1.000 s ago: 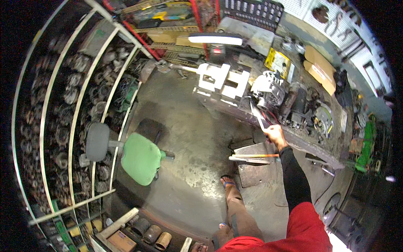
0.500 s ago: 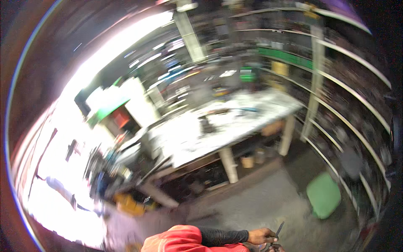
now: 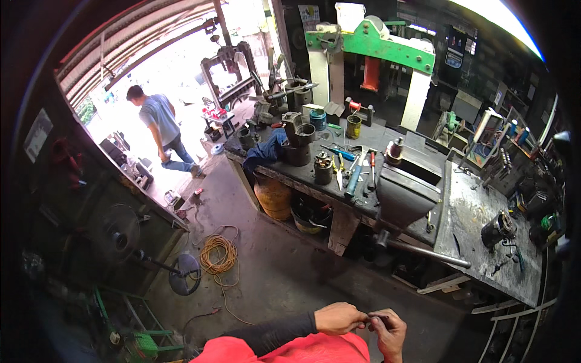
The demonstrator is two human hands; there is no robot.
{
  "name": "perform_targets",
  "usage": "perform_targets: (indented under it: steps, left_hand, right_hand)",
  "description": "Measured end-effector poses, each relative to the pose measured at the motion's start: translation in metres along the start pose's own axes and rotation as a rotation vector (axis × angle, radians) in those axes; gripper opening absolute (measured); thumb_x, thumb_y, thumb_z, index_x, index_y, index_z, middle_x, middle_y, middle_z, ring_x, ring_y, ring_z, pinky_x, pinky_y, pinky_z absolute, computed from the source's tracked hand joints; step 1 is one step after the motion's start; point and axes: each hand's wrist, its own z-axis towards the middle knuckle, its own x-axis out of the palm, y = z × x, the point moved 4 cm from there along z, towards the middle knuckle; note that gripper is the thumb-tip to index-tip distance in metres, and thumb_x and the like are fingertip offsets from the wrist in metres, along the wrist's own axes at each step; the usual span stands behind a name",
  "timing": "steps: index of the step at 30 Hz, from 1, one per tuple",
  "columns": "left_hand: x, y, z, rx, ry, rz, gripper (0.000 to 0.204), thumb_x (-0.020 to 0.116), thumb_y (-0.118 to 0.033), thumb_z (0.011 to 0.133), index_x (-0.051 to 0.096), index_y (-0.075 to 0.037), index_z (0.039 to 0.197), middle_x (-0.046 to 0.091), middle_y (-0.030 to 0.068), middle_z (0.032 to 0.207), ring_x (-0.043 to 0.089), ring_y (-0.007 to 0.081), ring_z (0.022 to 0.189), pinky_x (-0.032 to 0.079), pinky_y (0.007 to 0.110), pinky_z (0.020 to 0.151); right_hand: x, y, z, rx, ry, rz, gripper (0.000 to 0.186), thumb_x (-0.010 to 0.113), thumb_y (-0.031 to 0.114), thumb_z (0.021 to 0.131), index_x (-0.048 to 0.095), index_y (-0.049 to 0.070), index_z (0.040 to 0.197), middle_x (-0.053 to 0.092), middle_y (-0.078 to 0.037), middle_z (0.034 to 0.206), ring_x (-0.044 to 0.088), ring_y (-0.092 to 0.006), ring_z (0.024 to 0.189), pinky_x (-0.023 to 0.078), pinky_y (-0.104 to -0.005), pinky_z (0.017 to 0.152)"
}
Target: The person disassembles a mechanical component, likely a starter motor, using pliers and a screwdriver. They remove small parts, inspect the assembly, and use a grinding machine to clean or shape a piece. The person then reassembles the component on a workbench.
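Note:
At the lower edge my left hand (image 3: 341, 318), at the end of a black sleeve, meets my right hand (image 3: 391, 334) in front of my red shirt. The fingers of both hands are pinched together around a small dark piece (image 3: 380, 316). Most of it is covered by the fingertips, so its kind cannot be told. Both hands are held above the grey floor, apart from the workbench (image 3: 387, 134).
A bench vise (image 3: 407, 192) with a long handle juts toward me. Pliers (image 3: 340, 172), cans and metal parts lie on the bench. A coiled orange hose (image 3: 219, 254) and a fan (image 3: 181, 273) are on the left. A person (image 3: 158, 124) walks outside the doorway.
My view has swung left, bringing the doorway, the person and the vise into sight. The green seat has left view. The thin dark stick that stuck up from my hands no longer shows.

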Motion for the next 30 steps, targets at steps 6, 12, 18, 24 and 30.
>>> perform_targets:
  steps: [6,12,18,24,30]
  left_hand:
    - [-0.101,0.074,-0.03,-0.112,-0.204,-0.004,0.028,0.063,-0.03,0.104,0.072,-0.006,0.115,0.072,0.0194,0.1,0.068,0.041,0.101,0.053,0.052,0.089]
    - [-0.226,0.159,-0.036,-0.283,-0.664,-0.031,0.049,0.073,-0.034,0.099,0.065,-0.009,0.141,0.069,0.0206,0.135,0.065,0.0398,0.124,0.052,0.046,0.108]
    - [-0.33,0.243,-0.043,-0.552,-0.882,-0.312,0.057,0.086,-0.014,0.089,0.064,-0.004,0.141,0.074,0.0124,0.122,0.071,0.0212,0.105,0.058,0.035,0.092]
    - [-0.385,0.314,0.032,-0.366,-0.76,-0.326,0.086,0.093,-0.014,0.076,0.052,-0.007,0.152,0.064,0.0166,0.139,0.065,0.0304,0.124,0.056,0.041,0.098]
    - [-0.417,0.35,0.091,-0.142,-0.57,-0.15,0.101,0.099,-0.017,0.069,0.047,-0.004,0.154,0.056,0.0223,0.151,0.058,0.037,0.138,0.051,0.044,0.111]
  right_hand:
    - [0.086,0.017,0.123,-0.151,0.274,-0.286,0.014,0.077,-0.002,0.092,0.078,-0.001,0.106,0.077,-0.012,0.096,0.074,-0.0207,0.083,0.058,-0.0318,0.073]
    - [0.144,0.021,0.28,-0.15,0.191,-0.195,0.015,0.076,-0.002,0.093,0.078,-0.001,0.108,0.077,-0.008,0.095,0.073,-0.0131,0.082,0.059,-0.0276,0.072]
    - [0.179,0.047,0.383,-0.175,-0.088,-0.135,0.016,0.073,-0.004,0.095,0.075,-0.004,0.111,0.076,-0.011,0.098,0.074,-0.0142,0.082,0.06,-0.0279,0.074]
    - [0.224,0.043,0.433,-0.33,-0.231,-0.444,0.023,0.076,-0.007,0.089,0.075,-0.003,0.111,0.077,-0.018,0.103,0.076,-0.026,0.089,0.059,-0.0334,0.081]
    - [0.257,0.038,0.443,-0.277,-0.369,-0.593,0.024,0.078,-0.008,0.086,0.076,-0.002,0.11,0.077,-0.019,0.104,0.078,-0.0293,0.094,0.06,-0.0355,0.084]
